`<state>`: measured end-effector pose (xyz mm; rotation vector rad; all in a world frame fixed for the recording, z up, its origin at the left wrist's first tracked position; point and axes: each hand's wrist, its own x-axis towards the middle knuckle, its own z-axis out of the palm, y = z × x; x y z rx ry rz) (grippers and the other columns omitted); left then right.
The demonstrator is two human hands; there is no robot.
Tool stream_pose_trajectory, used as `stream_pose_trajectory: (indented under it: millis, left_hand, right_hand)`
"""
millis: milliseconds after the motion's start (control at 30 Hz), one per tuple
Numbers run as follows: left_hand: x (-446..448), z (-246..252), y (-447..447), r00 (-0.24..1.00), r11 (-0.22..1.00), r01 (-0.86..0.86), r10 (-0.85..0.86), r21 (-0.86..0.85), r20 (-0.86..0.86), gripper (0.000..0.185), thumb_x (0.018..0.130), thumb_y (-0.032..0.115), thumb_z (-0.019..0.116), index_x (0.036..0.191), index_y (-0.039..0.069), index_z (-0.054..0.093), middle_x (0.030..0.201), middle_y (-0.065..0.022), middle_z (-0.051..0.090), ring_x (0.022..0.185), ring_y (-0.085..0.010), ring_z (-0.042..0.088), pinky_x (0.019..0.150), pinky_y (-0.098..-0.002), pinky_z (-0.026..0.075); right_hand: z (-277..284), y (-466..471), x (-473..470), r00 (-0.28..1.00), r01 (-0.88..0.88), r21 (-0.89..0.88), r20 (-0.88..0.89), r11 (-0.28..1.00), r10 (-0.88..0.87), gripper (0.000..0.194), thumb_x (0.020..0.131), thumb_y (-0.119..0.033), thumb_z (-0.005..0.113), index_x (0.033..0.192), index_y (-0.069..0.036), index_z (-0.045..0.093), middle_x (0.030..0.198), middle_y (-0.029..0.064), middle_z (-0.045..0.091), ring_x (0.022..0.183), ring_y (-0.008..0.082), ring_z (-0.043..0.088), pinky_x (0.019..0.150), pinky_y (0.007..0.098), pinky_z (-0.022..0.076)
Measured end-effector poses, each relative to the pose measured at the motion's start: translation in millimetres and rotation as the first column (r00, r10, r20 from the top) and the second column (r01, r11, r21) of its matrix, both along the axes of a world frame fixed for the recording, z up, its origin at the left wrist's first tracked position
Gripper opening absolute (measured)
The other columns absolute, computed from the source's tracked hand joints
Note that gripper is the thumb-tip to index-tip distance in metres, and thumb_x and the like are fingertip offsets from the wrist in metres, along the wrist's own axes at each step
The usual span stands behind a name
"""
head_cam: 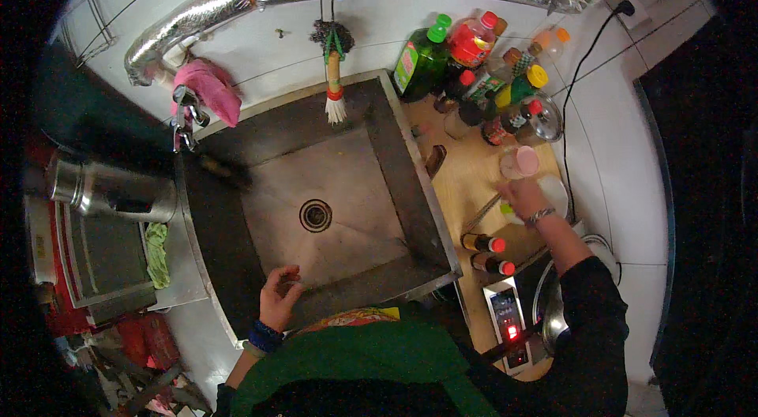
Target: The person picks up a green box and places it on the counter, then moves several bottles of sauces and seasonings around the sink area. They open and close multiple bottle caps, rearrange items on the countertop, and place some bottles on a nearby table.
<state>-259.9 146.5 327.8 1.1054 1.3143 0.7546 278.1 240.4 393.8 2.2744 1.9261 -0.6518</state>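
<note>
My left hand hovers over the near left edge of a stainless steel sink, fingers curled apart with nothing in them. On the right, my right hand is over a wooden counter, at a white bowl or plate and just below a jar with a pink lid. A thin, long utensil lies beside its fingertips; whether they hold anything is too blurred to tell. Two small bottles with red caps lie or stand nearer to me. A dark-handled object rests at the sink's right rim.
Bottles, including a green one, crowd the counter's back. An induction cooker panel glows red near a lidded pan. A brush hangs above the sink; a faucet with pink cloth is back left. A black cable runs down the right wall.
</note>
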Motion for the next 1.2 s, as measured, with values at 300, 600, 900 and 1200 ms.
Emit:
stream_pose_trajectory:
  millis: [300, 600, 900, 1200]
  left_hand:
    - [-3.6, -2.9, -8.3, 0.999, 0.999, 0.028, -0.027, 0.026, -0.047, 0.032, 0.084, 0.003, 0.065, 0.115, 0.005, 0.058, 0.109, -0.0039, 0.058, 0.098, -0.0139, 0.058, 0.083, -0.0277, 0.048]
    - [-4.7, 2.3, -16.2, 0.995, 0.997, -0.023, 0.029, 0.069, -0.096, 0.032, 0.083, 0.004, 0.066, 0.114, 0.004, 0.059, 0.107, -0.0056, 0.06, 0.095, -0.0142, 0.061, 0.078, -0.0272, 0.051]
    - [-14.2, -8.3, -31.0, 0.979, 0.99, -0.111, 0.124, 0.084, -0.165, 0.032, 0.082, 0.004, 0.066, 0.114, 0.004, 0.059, 0.107, -0.0064, 0.06, 0.096, -0.0153, 0.061, 0.078, -0.0277, 0.052]
    - [-7.5, -13.5, -24.1, 0.98, 0.993, -0.083, 0.095, 0.079, -0.172, 0.033, 0.082, 0.004, 0.067, 0.114, 0.003, 0.059, 0.108, -0.0072, 0.059, 0.095, -0.0156, 0.061, 0.08, -0.0287, 0.051]
  right_hand:
    - [-14.9, -67.5, -42.8, 0.94, -0.129, -0.27, 0.272, 0.954, 0.204, 0.04, 0.065, -0.037, 0.077, 0.085, -0.006, 0.061, 0.082, 0.0146, 0.066, 0.082, 0.035, 0.065, 0.072, 0.0441, 0.0519]
    - [-10.7, 38.1, 6.3, 0.977, -0.058, 0.088, 0.209, 0.994, 0.038, 0.026, 0.061, -0.025, 0.075, 0.077, -0.008, 0.065, 0.076, 0.0136, 0.067, 0.077, 0.0318, 0.065, 0.07, 0.0415, 0.0526]
    - [-81.7, 172.0, 55.3, 0.908, 0.179, 0.1, 0.367, 0.979, -0.203, 0.03, 0.066, -0.024, 0.073, 0.091, -0.009, 0.068, 0.09, 0.0141, 0.068, 0.087, 0.0306, 0.067, 0.078, 0.0417, 0.0546]
    - [-109.9, 202.0, 96.6, 0.905, 0.189, 0.295, 0.319, 0.936, -0.283, 0.034, 0.07, -0.036, 0.074, 0.087, -0.008, 0.068, 0.088, 0.0142, 0.068, 0.085, 0.0314, 0.066, 0.077, 0.0424, 0.0539]
